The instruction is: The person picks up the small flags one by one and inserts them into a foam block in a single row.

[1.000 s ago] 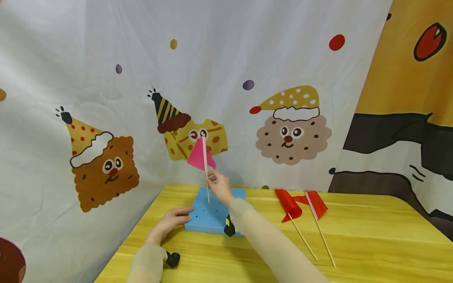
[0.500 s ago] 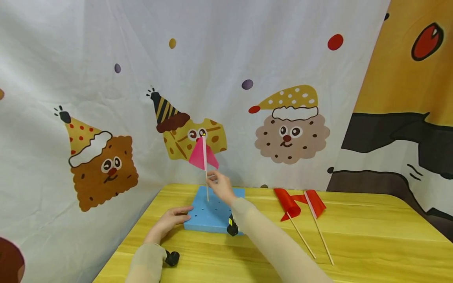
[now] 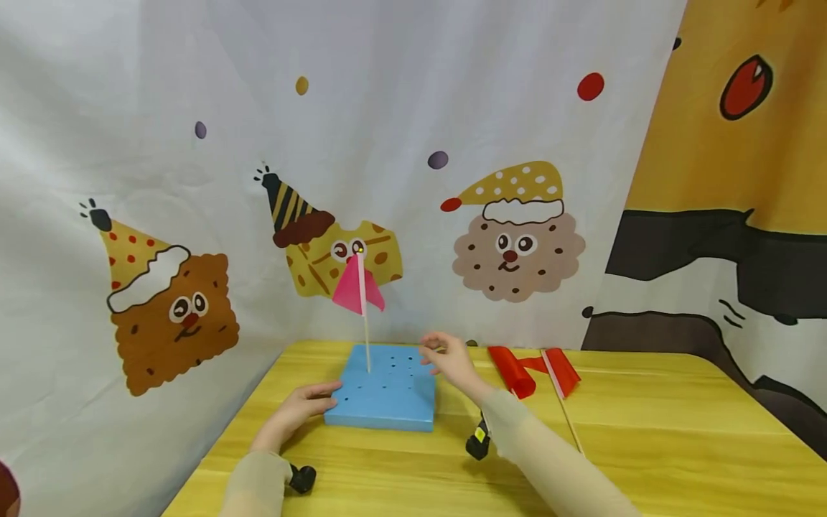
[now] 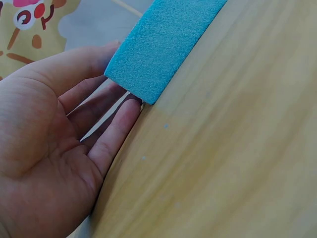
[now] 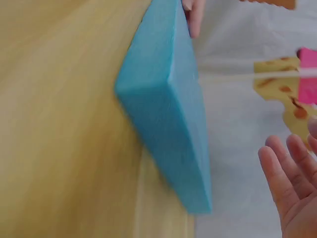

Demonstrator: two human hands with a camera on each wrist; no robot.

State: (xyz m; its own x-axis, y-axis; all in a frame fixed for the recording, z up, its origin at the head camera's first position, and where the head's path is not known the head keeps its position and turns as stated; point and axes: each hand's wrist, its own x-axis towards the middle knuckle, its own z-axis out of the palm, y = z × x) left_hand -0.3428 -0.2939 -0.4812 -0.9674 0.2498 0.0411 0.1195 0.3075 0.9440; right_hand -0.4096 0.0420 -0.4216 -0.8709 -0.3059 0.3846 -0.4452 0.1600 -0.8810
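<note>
A blue foam block [image 3: 388,413] with several small holes in its top lies on the table. A pink triangular pennant flag [image 3: 349,289] on a thin wooden stick stands upright with its lower end in the block's upper left part. My left hand [image 3: 298,409] rests against the block's left side, its fairly straight fingers touching the edge; in the left wrist view the fingertips [image 4: 130,106] sit at the block's lower corner. My right hand [image 3: 454,362] hovers by the block's far right edge, fingers loose and nothing between them, apart from the stick [image 5: 247,77].
To the right on the wood-grain table [image 3: 646,424] lie two red flags, one partly rolled [image 3: 514,373] and one with its cloth flatter [image 3: 563,372]. My right forearm covers part of their sticks. A cartoon-printed curtain [image 3: 413,86] hangs behind the table's far edge.
My right hand has let go of the pink flag's stick and moved right, away from it. The flag stays upright by itself. My left hand remains at the block's side; the head view shifted slightly.
</note>
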